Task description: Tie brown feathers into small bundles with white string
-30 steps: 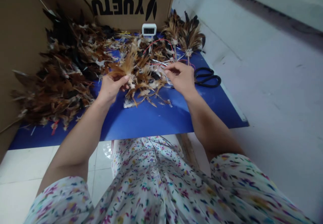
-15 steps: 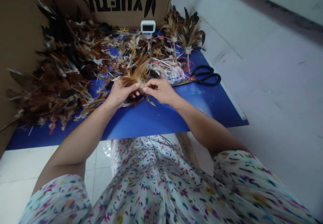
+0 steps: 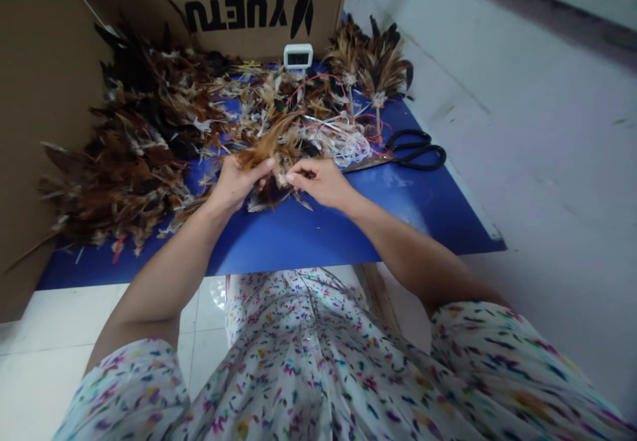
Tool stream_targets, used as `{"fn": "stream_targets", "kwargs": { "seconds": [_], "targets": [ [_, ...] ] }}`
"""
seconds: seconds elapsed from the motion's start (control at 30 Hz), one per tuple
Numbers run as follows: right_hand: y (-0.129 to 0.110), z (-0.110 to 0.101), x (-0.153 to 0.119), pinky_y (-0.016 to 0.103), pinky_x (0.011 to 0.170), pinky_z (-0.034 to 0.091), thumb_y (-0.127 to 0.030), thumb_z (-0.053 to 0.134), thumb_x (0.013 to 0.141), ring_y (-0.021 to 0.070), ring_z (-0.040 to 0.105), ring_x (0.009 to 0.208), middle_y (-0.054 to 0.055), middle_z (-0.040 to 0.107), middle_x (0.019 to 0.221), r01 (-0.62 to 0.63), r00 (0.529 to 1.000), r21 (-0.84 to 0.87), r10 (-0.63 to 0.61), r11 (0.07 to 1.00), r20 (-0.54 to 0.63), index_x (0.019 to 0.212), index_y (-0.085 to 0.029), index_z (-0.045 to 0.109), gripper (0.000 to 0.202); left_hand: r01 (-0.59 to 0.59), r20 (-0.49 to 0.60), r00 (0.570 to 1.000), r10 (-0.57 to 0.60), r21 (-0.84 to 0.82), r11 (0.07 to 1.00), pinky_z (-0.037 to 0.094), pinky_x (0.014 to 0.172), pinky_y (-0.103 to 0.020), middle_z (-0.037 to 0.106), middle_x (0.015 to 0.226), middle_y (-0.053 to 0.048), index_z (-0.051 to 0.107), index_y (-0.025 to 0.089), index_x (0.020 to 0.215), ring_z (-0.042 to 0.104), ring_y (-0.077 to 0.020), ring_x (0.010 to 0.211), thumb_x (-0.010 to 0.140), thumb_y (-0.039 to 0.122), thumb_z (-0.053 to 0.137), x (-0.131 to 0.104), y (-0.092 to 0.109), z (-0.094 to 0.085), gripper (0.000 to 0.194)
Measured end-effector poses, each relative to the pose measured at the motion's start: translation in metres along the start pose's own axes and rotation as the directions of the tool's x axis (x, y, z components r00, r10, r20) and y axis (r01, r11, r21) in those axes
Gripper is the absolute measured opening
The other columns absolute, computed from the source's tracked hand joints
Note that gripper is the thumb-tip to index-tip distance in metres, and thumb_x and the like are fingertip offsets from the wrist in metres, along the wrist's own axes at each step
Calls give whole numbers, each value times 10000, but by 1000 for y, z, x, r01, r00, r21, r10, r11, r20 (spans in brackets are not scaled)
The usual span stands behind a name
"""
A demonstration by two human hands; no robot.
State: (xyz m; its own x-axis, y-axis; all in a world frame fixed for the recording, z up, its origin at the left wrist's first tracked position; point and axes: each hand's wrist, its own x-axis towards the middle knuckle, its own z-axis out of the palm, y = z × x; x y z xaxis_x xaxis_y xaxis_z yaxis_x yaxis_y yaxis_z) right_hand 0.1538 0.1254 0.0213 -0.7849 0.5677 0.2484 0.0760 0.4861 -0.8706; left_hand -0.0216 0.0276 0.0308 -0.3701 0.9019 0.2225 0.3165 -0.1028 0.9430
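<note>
My left hand (image 3: 237,179) is closed around a bunch of golden-brown feathers (image 3: 266,146), its thumb lying across their lower end. Just to the right, my right hand (image 3: 318,179) pinches with thumb and fingertips at the pale base of the bunch; whatever sits between those fingertips is too small to make out. Loose feather tips stick out beneath both hands. Behind the right hand lies a tangle of clear plastic strips (image 3: 348,139) with red string (image 3: 318,77). Black-handled scissors (image 3: 418,149) rest to the right, blades pointing toward the right hand.
A large heap of brown and black feathers (image 3: 134,176) covers the left of the blue table (image 3: 298,235). Two feather bunches on sticks (image 3: 381,63) lie at the back right. A small white digital clock (image 3: 298,56) stands before a cardboard box (image 3: 239,43). A wall borders the right side.
The view has shifted slightly, so everything sits a little further right. My right fingertips have drawn a little away from my left thumb, showing more of the bunch's pale base.
</note>
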Motion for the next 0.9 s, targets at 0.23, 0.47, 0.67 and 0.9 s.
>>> {"fn": "stream_targets", "kwargs": {
  "seconds": [0.23,0.47,0.67,0.9],
  "targets": [
    [4,-1,-1,267,665,414,-244,637,826,116,553,655,13,688,758,4,997,-106,-12,994,-74,876,-162,717,125,27,-403,908,-116,-220,975,418,513,-231,594,777,35,535,233,869,499,-59,643,699,679,749,33,-18,-75,523],
    [9,-3,0,282,719,439,-145,607,816,134,564,714,45,678,867,77,996,-307,-87,949,-21,929,-159,711,154,-3,-530,840,-117,-220,976,517,680,-303,650,1155,-44,389,231,815,578,-199,1151,666,858,527,52,-47,-118,659],
    [9,-8,0,302,741,446,-76,536,807,158,566,742,83,662,904,112,994,-442,-105,890,42,920,-133,716,221,99,-306,944,-124,-95,991,436,516,-258,669,894,-13,529,234,921,553,-100,640,700,629,677,34,-27,-67,477],
    [5,-19,0,315,768,443,-74,517,801,165,566,754,72,676,884,65,996,-456,-83,888,-19,899,-164,738,258,-357,250,933,260,550,755,520,751,-318,665,1107,-70,729,219,994,635,-192,928,833,277,609,4,-3,-17,208]
  ]
}}
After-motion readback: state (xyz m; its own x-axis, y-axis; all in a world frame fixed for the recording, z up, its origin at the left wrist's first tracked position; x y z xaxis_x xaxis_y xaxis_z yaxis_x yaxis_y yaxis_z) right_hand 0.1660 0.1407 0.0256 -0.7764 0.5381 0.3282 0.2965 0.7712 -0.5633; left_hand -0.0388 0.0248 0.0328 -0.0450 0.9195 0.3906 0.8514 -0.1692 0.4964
